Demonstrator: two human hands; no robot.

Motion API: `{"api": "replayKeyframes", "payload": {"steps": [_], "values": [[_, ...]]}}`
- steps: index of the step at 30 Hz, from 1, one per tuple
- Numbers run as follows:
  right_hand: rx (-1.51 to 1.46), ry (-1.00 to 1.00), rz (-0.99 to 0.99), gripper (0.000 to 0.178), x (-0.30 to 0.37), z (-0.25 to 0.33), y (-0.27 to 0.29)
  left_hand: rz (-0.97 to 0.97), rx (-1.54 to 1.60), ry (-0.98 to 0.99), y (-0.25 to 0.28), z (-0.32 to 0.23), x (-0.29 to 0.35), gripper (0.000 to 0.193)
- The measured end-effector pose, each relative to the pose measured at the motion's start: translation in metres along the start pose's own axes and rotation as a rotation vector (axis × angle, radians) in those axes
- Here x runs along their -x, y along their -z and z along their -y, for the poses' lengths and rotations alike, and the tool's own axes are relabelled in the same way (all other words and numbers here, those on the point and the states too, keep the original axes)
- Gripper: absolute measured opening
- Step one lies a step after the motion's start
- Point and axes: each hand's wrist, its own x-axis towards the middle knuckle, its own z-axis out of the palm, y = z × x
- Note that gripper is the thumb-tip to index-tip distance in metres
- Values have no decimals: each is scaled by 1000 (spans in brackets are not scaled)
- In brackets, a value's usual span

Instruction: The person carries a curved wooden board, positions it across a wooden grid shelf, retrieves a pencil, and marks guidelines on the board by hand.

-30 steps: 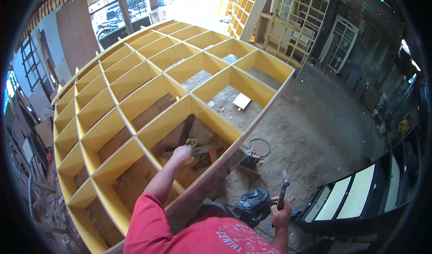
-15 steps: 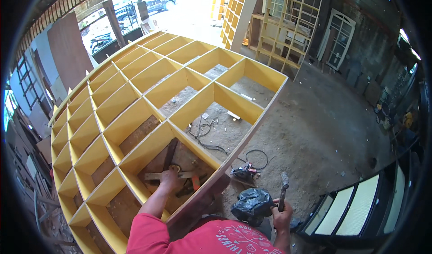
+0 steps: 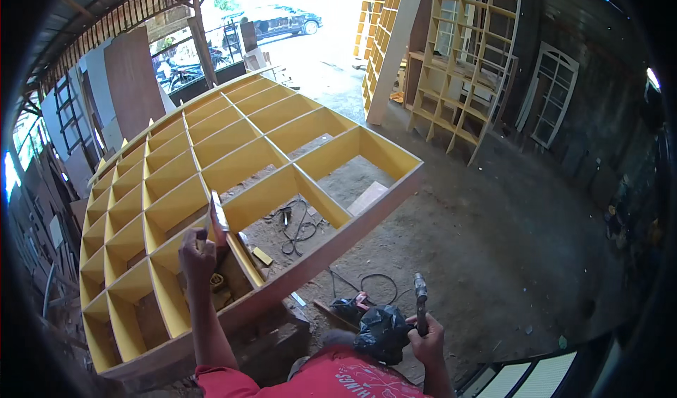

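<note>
My right hand [image 3: 427,338], low at the right, is closed round the dark handle of a hammer [image 3: 421,288], its metal head pointing up. My left hand [image 3: 197,253] is raised over a compartment near the front edge of a large yellow grid frame [image 3: 240,159]. Its fingers are closed on a flat tool with a shiny blade [image 3: 219,213]; the exact kind is hard to make out. Below that hand, inside the compartment, lies a round yellow and black object [image 3: 217,281], perhaps a tape measure. A black plastic bag [image 3: 384,331] sits beside my right hand.
A dark cable [image 3: 381,278] and a power tool [image 3: 349,308] lie on the floor by the frame. Through the grid show another cable [image 3: 300,237] and a small yellow block [image 3: 262,256]. Upright grid shelves [image 3: 465,80] and a white window frame [image 3: 553,94] stand behind. White-panelled pieces [image 3: 546,373] lie lower right.
My left hand has lifted out of the compartment and moved left, now holding the flat bladed tool. The view has shifted. My right hand still grips the hammer.
</note>
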Motion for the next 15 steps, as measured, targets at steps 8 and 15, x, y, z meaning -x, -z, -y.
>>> {"api": "replayKeyframes", "payload": {"steps": [8, 15], "values": [[-13, 31, -64, 21, -108, -46, 102, 577, 554, 267, -141, -200, 58, 21], [129, 19, -135, 23, -239, -62, 176, 874, 805, 4, -331, -320, 57, 16]]}}
